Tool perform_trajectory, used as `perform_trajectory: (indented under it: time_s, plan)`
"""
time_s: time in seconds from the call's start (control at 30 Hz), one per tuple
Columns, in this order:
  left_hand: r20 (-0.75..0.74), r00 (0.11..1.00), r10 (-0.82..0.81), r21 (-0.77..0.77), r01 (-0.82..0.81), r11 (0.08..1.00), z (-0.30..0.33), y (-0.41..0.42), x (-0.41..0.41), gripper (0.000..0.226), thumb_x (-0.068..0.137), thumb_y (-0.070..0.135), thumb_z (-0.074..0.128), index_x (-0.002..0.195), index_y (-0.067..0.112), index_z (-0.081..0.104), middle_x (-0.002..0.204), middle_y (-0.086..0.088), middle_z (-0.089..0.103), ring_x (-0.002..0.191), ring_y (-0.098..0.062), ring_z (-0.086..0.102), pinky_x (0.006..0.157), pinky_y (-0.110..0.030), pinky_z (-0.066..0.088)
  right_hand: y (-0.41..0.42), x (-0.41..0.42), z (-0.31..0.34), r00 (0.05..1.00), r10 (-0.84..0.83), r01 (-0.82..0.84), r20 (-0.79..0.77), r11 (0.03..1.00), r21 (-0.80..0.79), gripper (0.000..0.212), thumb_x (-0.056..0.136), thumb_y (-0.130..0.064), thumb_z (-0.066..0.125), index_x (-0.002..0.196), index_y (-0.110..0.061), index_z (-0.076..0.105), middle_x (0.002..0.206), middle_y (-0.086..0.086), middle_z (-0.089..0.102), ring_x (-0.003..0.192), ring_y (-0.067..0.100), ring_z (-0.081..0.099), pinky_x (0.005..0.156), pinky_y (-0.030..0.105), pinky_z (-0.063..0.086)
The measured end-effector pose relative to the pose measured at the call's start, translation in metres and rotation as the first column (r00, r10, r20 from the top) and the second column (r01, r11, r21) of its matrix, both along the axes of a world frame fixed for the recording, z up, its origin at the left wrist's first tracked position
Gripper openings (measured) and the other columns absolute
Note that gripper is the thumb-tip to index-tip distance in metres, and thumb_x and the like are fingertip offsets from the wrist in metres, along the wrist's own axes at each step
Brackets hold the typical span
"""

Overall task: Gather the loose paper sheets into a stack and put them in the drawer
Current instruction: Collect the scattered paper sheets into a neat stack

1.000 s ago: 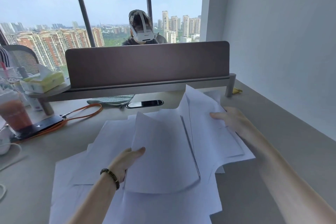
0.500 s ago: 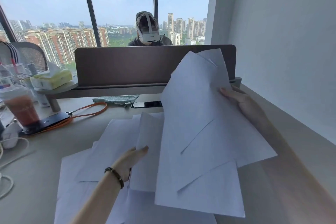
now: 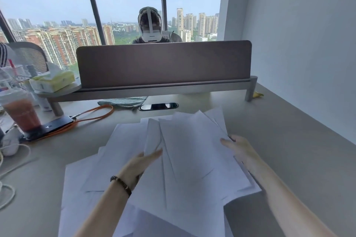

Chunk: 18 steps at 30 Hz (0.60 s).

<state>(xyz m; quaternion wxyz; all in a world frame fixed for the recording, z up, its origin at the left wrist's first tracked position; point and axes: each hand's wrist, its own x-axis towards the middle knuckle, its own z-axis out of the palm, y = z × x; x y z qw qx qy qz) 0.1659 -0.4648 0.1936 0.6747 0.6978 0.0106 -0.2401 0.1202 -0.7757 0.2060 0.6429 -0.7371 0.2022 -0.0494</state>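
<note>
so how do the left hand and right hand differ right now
The left hand wears a beaded bracelet; the right hand has a bare wrist. The left hand lies near the middle of the paper sheets; the right hand grips their right edge. Both touch the sheets.

We see bare desk (image 3: 279, 140) open from 1 to 4 o'clock, up to the wall (image 3: 308, 44) | 12 o'clock: divider panel (image 3: 163, 63) blocks reach beyond its shelf | 9–10 o'clock: drink cup (image 3: 21, 111), phone (image 3: 50, 127), orange cord (image 3: 96, 115) crowd the way | 6–8 o'clock: loose paper sheets (image 3: 183, 159) cover the desk.
</note>
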Motion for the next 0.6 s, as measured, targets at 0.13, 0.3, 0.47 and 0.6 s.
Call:
perform_trajectory:
  time_s: [0.13,0.3,0.47,0.6]
  plan:
    - [0.009,0.999,0.037,0.025,-0.037,0.999,-0.002,-0.003,0.002,0.03,0.087,0.015,0.073,0.11,-0.003,0.071,0.096,-0.017,0.078,0.081,-0.03,0.076,0.065,-0.035,0.061,0.004,0.001,-0.02,0.996,-0.033,0.027,-0.08,0.997,-0.071,0.031,0.097,-0.017,0.059,0.075,0.005,0.054,0.07,0.021,0.052,0.065,0.019,0.046,0.058,0.029,0.027]
    - [0.054,0.988,0.147,0.043,-0.149,0.988,0.001,-0.009,0.002,0.011,0.093,0.013,0.066,0.091,0.003,0.071,0.064,-0.001,0.076,0.051,-0.012,0.072,0.042,-0.018,0.051,0.004,0.0,-0.034,0.995,0.008,-0.019,-0.1,0.994,-0.108,0.044,0.083,-0.028,0.065,0.091,0.014,0.056,0.113,0.004,0.031,0.071,0.021,0.045,0.069,0.032,0.03]
    - [0.061,0.975,0.213,0.04,-0.216,0.976,-0.001,-0.01,0.0,0.018,0.097,0.021,0.061,0.098,0.005,0.07,0.061,0.004,0.074,0.051,-0.01,0.07,0.041,-0.017,0.049,0.015,-0.015,-0.025,0.988,0.052,-0.052,-0.142,0.999,0.003,0.019,0.089,-0.002,0.06,0.104,-0.009,0.069,0.098,0.013,0.077,0.085,0.029,0.074,0.077,0.037,0.06]
    - [0.074,0.977,0.199,0.049,-0.203,0.978,0.003,-0.013,0.0,0.029,0.097,0.034,0.059,0.106,0.008,0.067,0.08,0.004,0.068,0.066,-0.008,0.063,0.041,-0.013,0.044,0.023,-0.02,-0.021,0.983,0.079,-0.085,-0.165,0.996,-0.03,0.023,0.081,0.004,0.055,0.094,-0.007,0.071,0.088,0.014,0.076,0.082,0.032,0.073,0.066,0.031,0.055]
